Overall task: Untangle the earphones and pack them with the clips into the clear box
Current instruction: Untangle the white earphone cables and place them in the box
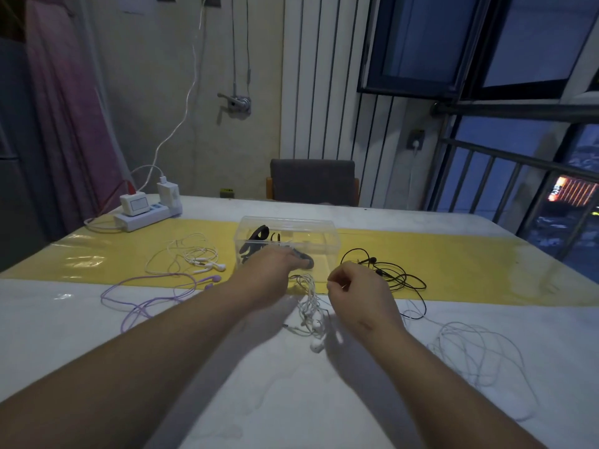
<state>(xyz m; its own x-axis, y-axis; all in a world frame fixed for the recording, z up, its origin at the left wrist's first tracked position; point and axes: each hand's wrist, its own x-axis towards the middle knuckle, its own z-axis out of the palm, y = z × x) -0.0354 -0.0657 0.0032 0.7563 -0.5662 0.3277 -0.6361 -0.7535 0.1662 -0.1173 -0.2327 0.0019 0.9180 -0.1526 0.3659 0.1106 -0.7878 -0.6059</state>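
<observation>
Between the hands, near centre: tangled white earphones (310,307), bunched on the table (291,400), one bud at the near end of the bunch.
Left hand (270,273): reached far, fingers curled onto a dark clip (306,262) at the near wall of the clear box (324,228); inside or just outside that wall, cannot tell.
Right hand (353,290): thumb and forefinger pinched together on a thin strand of the tangle.
Clear box: far centre on the yellow strip (470,270), more dark clips (256,241) already inside.
Other earphones: black pair (389,273) just right of the box; white pair (194,257) left of it; purple pair (155,296) nearer left; loose white cable (470,351) near right.
Step in hand, as judged: settling the clip at the box while keeping hold of one strand.
Doing it well: clip dropped clear of the cables, never across them; pinch kept light and close to a free end; loops eased open and fed through, not tugged, since pulling likely tightens the knot; buds kept from snagging the black pair close by.
</observation>
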